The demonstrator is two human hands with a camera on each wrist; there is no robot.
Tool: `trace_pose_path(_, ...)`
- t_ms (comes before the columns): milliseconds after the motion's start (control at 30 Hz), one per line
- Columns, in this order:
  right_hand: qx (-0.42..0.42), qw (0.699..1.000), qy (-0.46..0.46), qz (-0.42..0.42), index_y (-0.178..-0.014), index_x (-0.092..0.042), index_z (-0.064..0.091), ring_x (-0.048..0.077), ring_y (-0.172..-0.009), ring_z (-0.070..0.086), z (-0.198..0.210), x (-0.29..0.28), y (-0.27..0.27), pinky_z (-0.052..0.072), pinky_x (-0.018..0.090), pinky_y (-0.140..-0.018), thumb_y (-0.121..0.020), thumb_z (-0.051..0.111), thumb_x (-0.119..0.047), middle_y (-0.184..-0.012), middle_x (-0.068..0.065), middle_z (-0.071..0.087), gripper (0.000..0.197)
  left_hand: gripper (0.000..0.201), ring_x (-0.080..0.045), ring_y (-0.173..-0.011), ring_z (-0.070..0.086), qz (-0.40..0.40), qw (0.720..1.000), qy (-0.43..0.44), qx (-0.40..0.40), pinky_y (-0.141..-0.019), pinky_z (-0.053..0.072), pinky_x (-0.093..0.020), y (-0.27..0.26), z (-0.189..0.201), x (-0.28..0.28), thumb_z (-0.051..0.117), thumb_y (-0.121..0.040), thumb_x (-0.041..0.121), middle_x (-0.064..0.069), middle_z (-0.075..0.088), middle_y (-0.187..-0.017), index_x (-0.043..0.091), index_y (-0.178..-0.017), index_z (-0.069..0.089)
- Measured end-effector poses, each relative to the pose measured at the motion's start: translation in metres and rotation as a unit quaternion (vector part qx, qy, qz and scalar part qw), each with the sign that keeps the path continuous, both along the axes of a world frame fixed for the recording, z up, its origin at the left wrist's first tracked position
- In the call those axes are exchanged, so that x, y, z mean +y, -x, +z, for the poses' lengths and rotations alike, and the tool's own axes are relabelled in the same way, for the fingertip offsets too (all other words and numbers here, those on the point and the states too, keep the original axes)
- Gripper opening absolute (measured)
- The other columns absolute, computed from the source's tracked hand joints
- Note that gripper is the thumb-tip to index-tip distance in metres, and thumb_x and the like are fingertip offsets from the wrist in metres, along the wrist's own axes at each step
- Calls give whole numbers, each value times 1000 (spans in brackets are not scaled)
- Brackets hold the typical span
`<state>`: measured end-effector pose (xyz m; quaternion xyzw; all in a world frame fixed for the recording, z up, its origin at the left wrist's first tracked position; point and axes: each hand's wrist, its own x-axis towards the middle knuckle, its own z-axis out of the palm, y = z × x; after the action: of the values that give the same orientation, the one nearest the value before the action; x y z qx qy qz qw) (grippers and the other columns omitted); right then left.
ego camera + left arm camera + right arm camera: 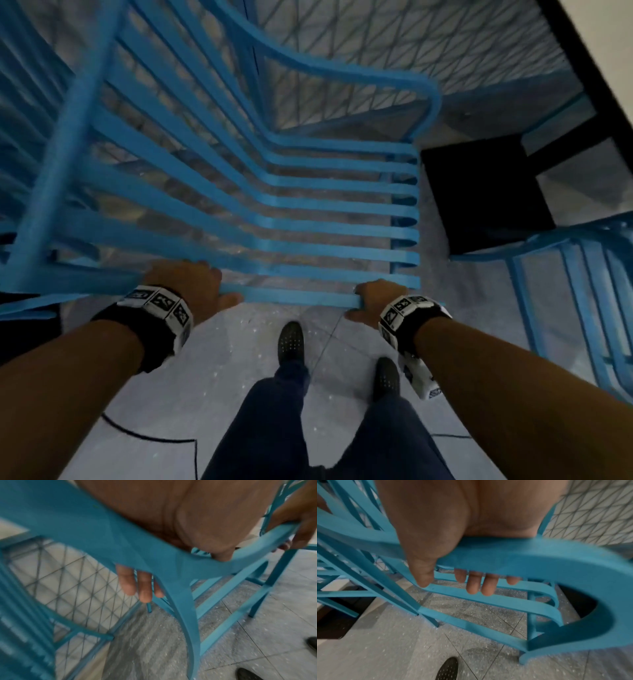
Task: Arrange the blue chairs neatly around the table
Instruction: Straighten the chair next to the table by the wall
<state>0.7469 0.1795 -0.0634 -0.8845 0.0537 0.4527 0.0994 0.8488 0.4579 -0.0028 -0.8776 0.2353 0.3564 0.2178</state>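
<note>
A blue slatted metal chair [308,192] fills the middle of the head view, seen from above and behind. My left hand [191,284] grips its top back slat [294,298] on the left, and my right hand [373,301] grips the same slat on the right. In the left wrist view the fingers [137,586] curl under the blue rail [106,536]. In the right wrist view the fingers [479,586] wrap the rail [513,557] with the thumb in front. The table's blue wire-mesh top [394,41] lies just beyond the chair.
A second blue chair [582,281] stands close on the right, and blue slats [20,102] of another show at far left. A black square base [483,195] sits on the speckled grey tile floor. My shoes [291,342] stand behind the chair; a cable [154,437] crosses the floor.
</note>
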Motion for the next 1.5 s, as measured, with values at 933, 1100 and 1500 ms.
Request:
trace_pose_path(933,-150,985,52,73,-96,-17,62,32,-88,64,23,-187,-11,52,39,-77,-82,58,-31,-98,8,67,21,58,-19,-111,62,-16,1000,-13,-23,-94,50,-31,11,24,-172,43,-82,71,3,64,-121,24,-114,57)
trace_pose_path(1100,-133,985,78,73,-96,-18,61,30,-88,63,10,-246,-7,50,38,-75,-84,59,-31,-96,7,67,18,54,-21,-112,60,1,1000,12,-1,-95,49,-33,23,7,-229,44,-84,68,2,62,-122,24,-113,55)
trace_pose_path(1500,-156,978,136,16,-100,-20,60,28,-99,60,-18,-320,-30,39,41,-93,-86,53,-16,-105,6,66,16,48,-20,-108,62,40,998,49,-30,-91,50,-30,5,-5,-305,50,-83,64,3,64,-117,25,-109,59)
